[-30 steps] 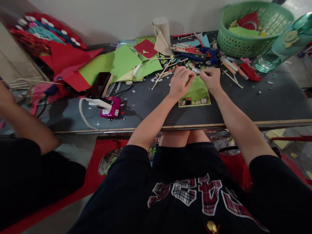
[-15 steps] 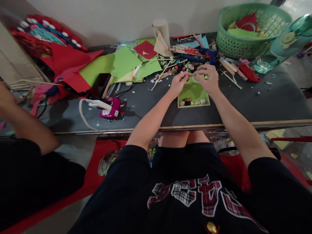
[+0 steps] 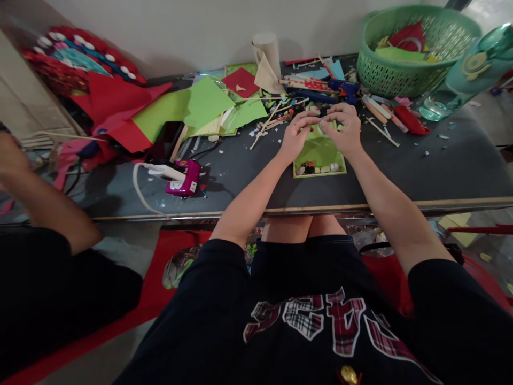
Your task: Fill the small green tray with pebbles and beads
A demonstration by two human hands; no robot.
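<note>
Both hands meet over the upper part of a small green framed board (image 3: pixel 323 151), which has several pebbles (image 3: pixel 316 169) lined along its near edge. A small white piece (image 3: pixel 321 127) is pinched in the fingers of my right hand (image 3: pixel 345 128). My left hand (image 3: pixel 295 138) has its fingers bent in, their tips at the upper edge of the same piece. The piece's full shape is hidden by the fingers. Behind the hands lie thin sticks, loose pebbles and scraps, partly covered by my fingers.
A blue glue gun (image 3: pixel 348 90), a green basket (image 3: pixel 417 69) and a water bottle (image 3: pixel 452 85) stand at the back right. On the left are green paper (image 3: pixel 206 104), a phone (image 3: pixel 169 140) and a purple power adapter (image 3: pixel 184 179) with a cable. Another person's arm (image 3: pixel 48 198) reaches in at far left.
My left fingers have opened slightly and their tips have shifted a little. More of the white piece shows between the hands. The board stays in place.
</note>
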